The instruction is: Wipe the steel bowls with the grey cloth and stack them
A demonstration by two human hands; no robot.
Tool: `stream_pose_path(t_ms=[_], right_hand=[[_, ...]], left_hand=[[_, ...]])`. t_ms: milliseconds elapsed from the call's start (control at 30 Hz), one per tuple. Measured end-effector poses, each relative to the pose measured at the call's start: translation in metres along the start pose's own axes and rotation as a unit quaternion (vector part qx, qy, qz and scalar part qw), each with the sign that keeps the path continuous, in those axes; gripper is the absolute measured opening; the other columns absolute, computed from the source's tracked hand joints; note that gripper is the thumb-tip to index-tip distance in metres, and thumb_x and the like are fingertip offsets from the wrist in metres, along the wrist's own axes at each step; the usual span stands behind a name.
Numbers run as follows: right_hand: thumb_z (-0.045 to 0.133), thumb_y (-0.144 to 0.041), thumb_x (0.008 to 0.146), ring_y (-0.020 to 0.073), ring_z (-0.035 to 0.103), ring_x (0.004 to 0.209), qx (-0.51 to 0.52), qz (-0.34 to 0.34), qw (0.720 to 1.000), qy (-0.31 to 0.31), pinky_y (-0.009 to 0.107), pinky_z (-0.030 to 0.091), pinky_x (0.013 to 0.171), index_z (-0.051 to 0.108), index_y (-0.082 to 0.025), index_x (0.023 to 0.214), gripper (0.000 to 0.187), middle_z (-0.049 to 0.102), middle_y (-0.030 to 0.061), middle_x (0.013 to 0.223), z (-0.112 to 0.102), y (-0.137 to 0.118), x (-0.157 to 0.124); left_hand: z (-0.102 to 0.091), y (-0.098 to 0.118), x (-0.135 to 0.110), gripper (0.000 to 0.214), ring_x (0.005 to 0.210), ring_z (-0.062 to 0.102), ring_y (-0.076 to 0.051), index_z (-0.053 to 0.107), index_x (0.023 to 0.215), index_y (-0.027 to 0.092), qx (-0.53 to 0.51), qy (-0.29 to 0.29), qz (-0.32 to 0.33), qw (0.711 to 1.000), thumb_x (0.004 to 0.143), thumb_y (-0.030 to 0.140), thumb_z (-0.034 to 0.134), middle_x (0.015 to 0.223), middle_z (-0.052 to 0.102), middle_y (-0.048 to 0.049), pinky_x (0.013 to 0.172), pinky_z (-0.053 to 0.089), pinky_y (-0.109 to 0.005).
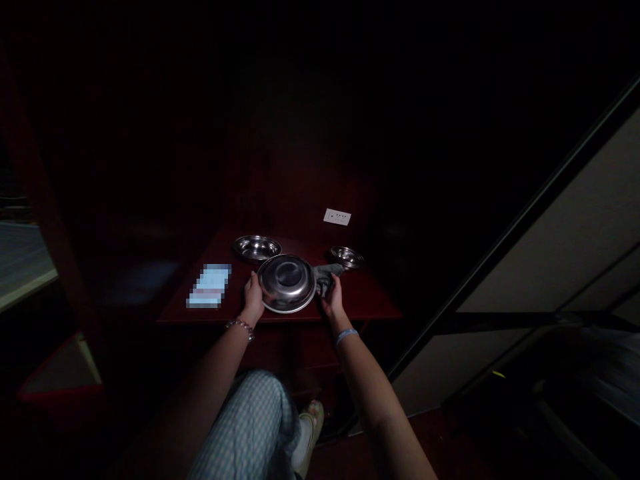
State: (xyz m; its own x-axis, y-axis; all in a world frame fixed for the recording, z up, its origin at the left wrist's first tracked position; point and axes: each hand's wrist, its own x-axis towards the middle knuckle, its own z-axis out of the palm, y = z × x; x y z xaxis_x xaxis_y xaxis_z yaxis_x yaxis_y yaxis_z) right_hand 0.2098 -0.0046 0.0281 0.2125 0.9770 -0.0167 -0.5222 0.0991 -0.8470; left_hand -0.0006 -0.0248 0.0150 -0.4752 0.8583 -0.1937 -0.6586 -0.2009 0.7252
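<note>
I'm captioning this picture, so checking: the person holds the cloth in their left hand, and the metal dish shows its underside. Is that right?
Not quite: the head view shows the cloth in the right hand, not the left. The metal dish does show its underside.

Dim wall (290, 193), dark red table (367, 297)

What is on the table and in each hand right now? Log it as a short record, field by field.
left hand: grips the left edge of a metal dish; the hand
right hand: holds a grey cloth at the dish's right edge; the hand
held dish: underside facing the camera
behind, left: wide metal dish, open side up
behind, right: smaller metal bowl, possibly a nested stack
table: dark red
lighting: dim
</note>
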Motion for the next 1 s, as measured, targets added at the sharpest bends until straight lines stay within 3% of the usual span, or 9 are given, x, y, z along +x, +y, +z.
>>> stream_pose_path(t_ms=[200, 367, 500, 733, 867, 1000], right_hand=[[0.059, -0.052, 0.083, 0.0202, 0.072, 0.083, -0.049, -0.043, 0.998, 0.012, 0.026, 0.055, 0.059, 0.062, -0.023, 0.099, 0.033, 0.076, 0.0042, 0.092, -0.014, 0.003, 0.000], [0.072, -0.033, 0.071, 0.0170, 0.071, 0.086, -0.085, -0.091, 0.992, -0.004, 0.030, 0.057, 0.078, 0.057, -0.024, 0.105, 0.038, 0.074, 0.0003, 0.096, -0.014, 0.019, 0.003], [0.072, -0.028, 0.066, 0.0156, 0.069, 0.084, -0.126, -0.110, 0.986, -0.023, 0.030, 0.056, 0.082, 0.058, -0.024, 0.108, 0.044, 0.073, -0.0018, 0.095, -0.016, 0.026, 0.004], [0.074, -0.041, 0.068, 0.0218, 0.073, 0.089, -0.086, -0.089, 0.992, -0.023, 0.033, 0.058, 0.082, 0.069, -0.021, 0.096, 0.035, 0.078, 0.0040, 0.096, -0.012, 0.023, 0.001], [0.069, -0.056, 0.076, 0.0248, 0.073, 0.098, -0.052, -0.085, 0.995, 0.004, 0.036, 0.058, 0.089, 0.074, -0.017, 0.100, 0.046, 0.080, 0.0083, 0.105, -0.002, 0.024, -0.002], [0.067, -0.058, 0.077, 0.0247, 0.072, 0.104, -0.082, -0.126, 0.988, 0.013, 0.036, 0.055, 0.095, 0.076, -0.018, 0.102, 0.048, 0.080, 0.0075, 0.109, 0.002, 0.029, -0.004]], left_hand=[[0.001, 0.003, -0.004, 0.036, 0.080, 0.067, -0.017, 0.065, 0.079, 0.017, 0.009, 0.006, -0.008, 1.000, 0.094, 0.049, 0.059, 0.074, 0.068, -0.0025, 0.081, 0.054, -0.031], [0.001, 0.002, -0.002, 0.035, 0.079, 0.066, -0.015, 0.065, 0.079, 0.017, -0.001, 0.004, -0.002, 1.000, 0.093, 0.049, 0.061, 0.080, 0.070, -0.0032, 0.084, 0.052, -0.030], [-0.001, 0.000, 0.001, 0.036, 0.079, 0.066, -0.016, 0.066, 0.079, 0.017, -0.008, 0.003, -0.004, 1.000, 0.092, 0.049, 0.061, 0.078, 0.071, -0.0034, 0.084, 0.052, -0.030], [-0.004, -0.010, 0.009, 0.047, 0.073, 0.064, -0.017, 0.066, 0.080, 0.018, 0.025, -0.019, 0.024, 0.999, 0.081, 0.065, 0.069, 0.074, 0.068, -0.0024, 0.076, 0.050, -0.031], [-0.005, -0.018, 0.012, 0.062, 0.072, 0.060, -0.018, 0.066, 0.078, 0.017, 0.057, -0.073, 0.079, 0.993, 0.067, 0.078, 0.071, 0.071, 0.065, -0.0021, 0.071, 0.047, -0.030], [-0.004, -0.018, 0.011, 0.070, 0.072, 0.059, -0.018, 0.066, 0.077, 0.016, 0.073, -0.078, 0.112, 0.988, 0.062, 0.084, 0.068, 0.074, 0.066, -0.0046, 0.069, 0.045, -0.030]])
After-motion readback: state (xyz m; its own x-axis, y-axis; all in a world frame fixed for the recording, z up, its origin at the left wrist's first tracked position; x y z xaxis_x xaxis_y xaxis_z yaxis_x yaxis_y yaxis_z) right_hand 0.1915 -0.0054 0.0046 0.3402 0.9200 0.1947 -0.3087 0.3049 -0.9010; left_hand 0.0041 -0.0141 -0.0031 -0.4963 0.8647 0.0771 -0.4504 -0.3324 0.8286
